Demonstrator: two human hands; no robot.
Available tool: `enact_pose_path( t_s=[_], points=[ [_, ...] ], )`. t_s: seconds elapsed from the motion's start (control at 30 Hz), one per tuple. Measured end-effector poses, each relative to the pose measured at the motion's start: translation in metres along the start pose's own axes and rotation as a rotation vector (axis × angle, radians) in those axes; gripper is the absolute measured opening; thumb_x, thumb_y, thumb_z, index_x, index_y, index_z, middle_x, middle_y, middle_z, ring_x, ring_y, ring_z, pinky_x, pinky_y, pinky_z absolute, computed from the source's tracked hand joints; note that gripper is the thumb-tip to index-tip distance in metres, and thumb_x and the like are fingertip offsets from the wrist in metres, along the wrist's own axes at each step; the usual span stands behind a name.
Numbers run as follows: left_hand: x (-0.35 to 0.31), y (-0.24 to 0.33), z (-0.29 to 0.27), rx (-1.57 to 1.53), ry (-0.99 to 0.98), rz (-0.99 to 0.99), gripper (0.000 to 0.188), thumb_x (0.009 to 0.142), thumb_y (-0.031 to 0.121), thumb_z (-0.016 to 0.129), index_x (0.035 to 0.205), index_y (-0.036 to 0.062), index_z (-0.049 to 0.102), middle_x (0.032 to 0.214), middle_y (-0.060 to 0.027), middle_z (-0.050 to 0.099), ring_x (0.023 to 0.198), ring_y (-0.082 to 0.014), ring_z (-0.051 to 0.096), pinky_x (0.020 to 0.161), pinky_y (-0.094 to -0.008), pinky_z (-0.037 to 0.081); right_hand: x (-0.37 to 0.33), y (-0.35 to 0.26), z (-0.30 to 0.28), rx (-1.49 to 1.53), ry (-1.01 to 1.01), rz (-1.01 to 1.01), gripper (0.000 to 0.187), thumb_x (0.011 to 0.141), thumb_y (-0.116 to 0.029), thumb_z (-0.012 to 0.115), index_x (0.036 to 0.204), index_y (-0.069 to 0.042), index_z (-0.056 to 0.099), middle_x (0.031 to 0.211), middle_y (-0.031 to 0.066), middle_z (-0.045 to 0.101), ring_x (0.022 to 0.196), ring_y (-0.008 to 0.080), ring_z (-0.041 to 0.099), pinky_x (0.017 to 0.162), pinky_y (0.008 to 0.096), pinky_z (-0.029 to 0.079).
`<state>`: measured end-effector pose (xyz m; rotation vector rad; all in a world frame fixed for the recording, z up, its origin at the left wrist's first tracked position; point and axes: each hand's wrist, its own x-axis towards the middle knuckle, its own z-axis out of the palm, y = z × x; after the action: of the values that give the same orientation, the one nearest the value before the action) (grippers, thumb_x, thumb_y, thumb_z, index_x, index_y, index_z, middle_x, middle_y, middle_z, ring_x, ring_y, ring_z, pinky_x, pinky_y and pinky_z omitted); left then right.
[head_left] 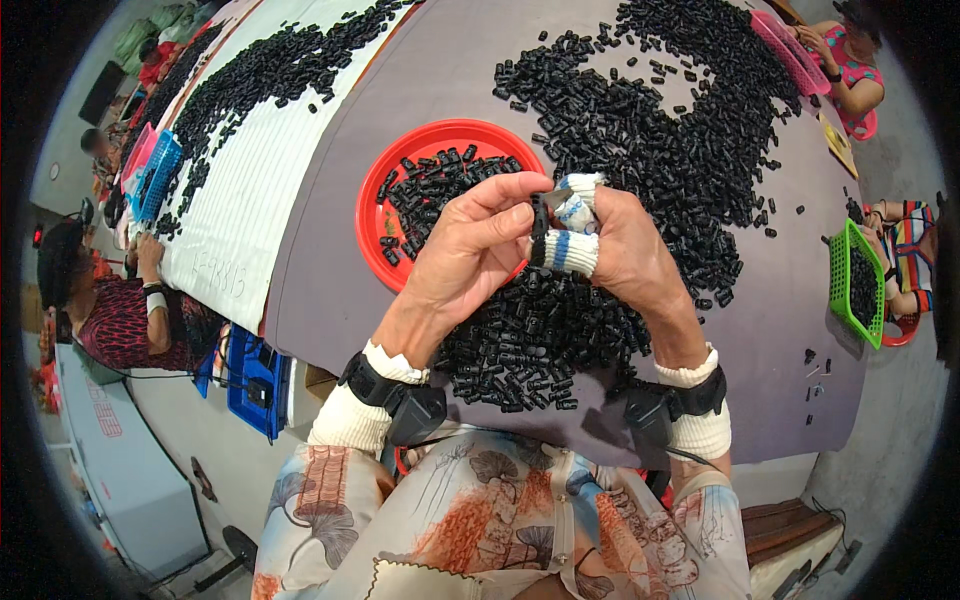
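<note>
My left hand (478,240) is closed, its thumb and fingertips pinching a small black plastic part (540,225) held upright above the table. Facing it, my right hand (630,235) is curled with white, blue-striped knit covers (572,252) on its fingers. A thin grey blade-like piece (553,198) shows at its fingertips, against the black part; most of it is hidden. Under and beyond my hands spreads a big pile of similar black parts (545,335). Behind my left hand stands a round red tray (375,225) with more black parts in it.
A grey cloth (320,270) covers my table; several small bits lie at its right. A person (120,290) works at the white table (230,255) on the left. Others sit at the right, near a green basket (850,275) and a pink basket (790,50).
</note>
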<state>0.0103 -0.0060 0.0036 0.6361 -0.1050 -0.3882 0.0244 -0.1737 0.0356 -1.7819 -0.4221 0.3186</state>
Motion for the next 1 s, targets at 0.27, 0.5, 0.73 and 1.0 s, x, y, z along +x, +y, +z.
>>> enact_pose_path(
  t_s=[0.27, 0.5, 0.73, 1.0],
  points=[
    [0.001, 0.0, 0.004, 0.04, 0.023, -0.008, 0.025, 0.086, 0.005, 0.056, 0.11, -0.0017, 0.054, 0.099, -0.0076, 0.06, 0.086, -0.012, 0.058, 0.075, -0.0255, 0.05, 0.004, 0.006, -0.003, -0.018, -0.04, -0.089, 0.026, 0.07, -0.022, 0.072, 0.073, -0.001, 0.055, 0.063, -0.001, 0.049, 0.057, 0.0082, 0.044, 0.052, 0.0257, 0.038],
    [0.001, 0.0, 0.005, 0.061, 0.06, -0.001, 0.024, 0.086, 0.004, 0.055, 0.108, -0.0028, 0.055, 0.096, -0.0073, 0.061, 0.08, -0.0108, 0.058, 0.071, -0.0242, 0.05, 0.005, 0.011, -0.004, -0.091, -0.079, -0.083, 0.027, 0.074, -0.025, 0.068, 0.076, 0.0, 0.058, 0.063, 0.0044, 0.053, 0.057, 0.0113, 0.047, 0.054, 0.0286, 0.04],
    [0.001, 0.0, 0.006, 0.09, 0.106, -0.013, 0.022, 0.085, 0.003, 0.054, 0.106, -0.0043, 0.056, 0.094, -0.0077, 0.061, 0.078, -0.0106, 0.058, 0.069, -0.0231, 0.05, 0.006, 0.012, -0.004, -0.106, -0.093, -0.14, 0.027, 0.075, -0.024, 0.065, 0.079, 0.001, 0.058, 0.063, 0.0079, 0.055, 0.056, 0.0151, 0.049, 0.056, 0.0314, 0.042],
    [0.003, 0.002, 0.008, 0.172, 0.111, -0.021, 0.021, 0.086, 0.004, 0.055, 0.106, -0.0039, 0.057, 0.092, -0.007, 0.061, 0.075, -0.0097, 0.057, 0.067, -0.022, 0.049, 0.008, 0.015, -0.007, -0.193, -0.095, -0.174, 0.025, 0.075, -0.023, 0.065, 0.078, 0.002, 0.058, 0.062, 0.0068, 0.054, 0.056, 0.0135, 0.049, 0.055, 0.0312, 0.042]
  ],
)
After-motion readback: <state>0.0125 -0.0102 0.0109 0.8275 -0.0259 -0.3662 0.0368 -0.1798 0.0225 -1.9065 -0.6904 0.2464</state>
